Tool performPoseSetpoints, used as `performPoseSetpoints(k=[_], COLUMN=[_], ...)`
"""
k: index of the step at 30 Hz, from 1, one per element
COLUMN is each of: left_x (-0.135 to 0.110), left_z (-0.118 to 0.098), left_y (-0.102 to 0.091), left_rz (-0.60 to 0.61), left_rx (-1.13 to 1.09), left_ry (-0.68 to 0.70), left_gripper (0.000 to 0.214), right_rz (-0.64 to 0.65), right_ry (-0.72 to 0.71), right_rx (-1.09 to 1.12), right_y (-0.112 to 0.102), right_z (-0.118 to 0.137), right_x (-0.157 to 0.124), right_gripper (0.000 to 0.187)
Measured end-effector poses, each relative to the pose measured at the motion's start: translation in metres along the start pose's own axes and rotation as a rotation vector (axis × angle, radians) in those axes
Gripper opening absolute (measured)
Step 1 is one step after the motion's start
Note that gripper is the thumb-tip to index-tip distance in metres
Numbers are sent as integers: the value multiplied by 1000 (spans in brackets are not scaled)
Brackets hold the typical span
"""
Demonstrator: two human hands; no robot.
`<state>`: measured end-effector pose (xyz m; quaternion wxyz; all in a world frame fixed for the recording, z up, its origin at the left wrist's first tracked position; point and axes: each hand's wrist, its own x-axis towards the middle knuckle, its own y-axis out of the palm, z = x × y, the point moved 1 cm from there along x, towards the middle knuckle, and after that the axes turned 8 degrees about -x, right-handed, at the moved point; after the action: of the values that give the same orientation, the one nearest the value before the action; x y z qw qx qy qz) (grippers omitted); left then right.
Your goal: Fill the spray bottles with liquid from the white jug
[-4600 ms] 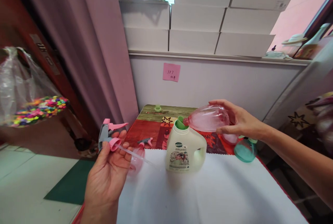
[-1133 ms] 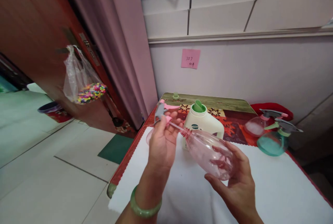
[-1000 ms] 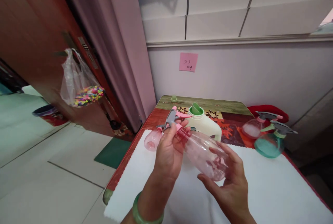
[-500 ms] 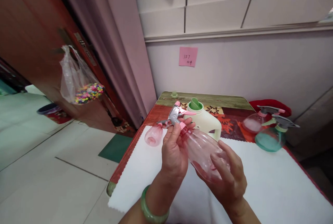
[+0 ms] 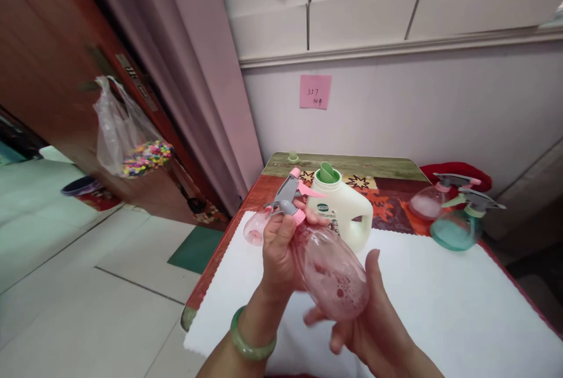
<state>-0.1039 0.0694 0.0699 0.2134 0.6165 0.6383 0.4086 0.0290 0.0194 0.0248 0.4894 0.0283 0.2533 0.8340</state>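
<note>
I hold a clear pink spray bottle (image 5: 331,272) tilted over the white cloth, with a little foamy liquid inside. My left hand (image 5: 281,249) is closed round the bottle's neck and the pink collar of the grey and pink trigger head (image 5: 288,195), which sits on the bottle. My right hand (image 5: 373,325) cups the bottle's base from underneath, fingers curled round it. A jade bangle (image 5: 248,343) is on my left wrist. Just behind stands a white detergent jug (image 5: 341,214) with an open green spout.
The white cloth (image 5: 440,307) covers the near part of a small red-patterned table (image 5: 387,205). A small pink spray bottle (image 5: 254,229) lies at the left; a pink one (image 5: 424,205) and a teal one (image 5: 455,228) stand right. A green cap (image 5: 292,157) sits far back. Curtain and door are left.
The trigger head's tube went into the bottle and the head now sits on its neck. The bottle tipped more upright, and my right hand slid from its side to under its base.
</note>
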Motion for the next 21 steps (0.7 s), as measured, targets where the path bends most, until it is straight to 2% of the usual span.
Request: performPoseSetpoints(k=[2,4,5,8,9,11,14,16,18,19,21], left_x=[2,4,6,8,9,8,6,5,5,6,9], left_z=[-2,-4,-4,-5,-6,-7,-7,-7,-7,-7,-8], left_y=[-1,-3,-4,-8,-10,-12,-14,-13,-12,-12,-13], left_rz=[-69,-124,-138,-122,-100,-45,47,82,62,33,-36], left_rx=[49,80,88,95,91,64,-26,-64,-53,-37,1], left_ry=[80,139,148,99,68,6,-71,-87,-52,-21,45], left_gripper=[19,16,15,17,19,23,28,27,25,24,21], right_rz=[-243,-429,-484,-599,-591,-434,-59,101,126,78,-110], right_ry=[-334,-574,-656,-827,-818,-656,-265,-7,133,121,-94], right_rx=[-281,-502,-610,-912,-915,-692,-133,154,258,234,52], right_y=[-5,-11,-13,-14,-13,-9,0,7,10,10,6], right_z=[-11,-20,-22,-22,-21,-17,-11,-7,-6,-7,-10], right_x=[6,12,16,22,23,25,25,24,23,24,26], right_gripper=[90,107,110,93,90,87,79,86,92,92,89])
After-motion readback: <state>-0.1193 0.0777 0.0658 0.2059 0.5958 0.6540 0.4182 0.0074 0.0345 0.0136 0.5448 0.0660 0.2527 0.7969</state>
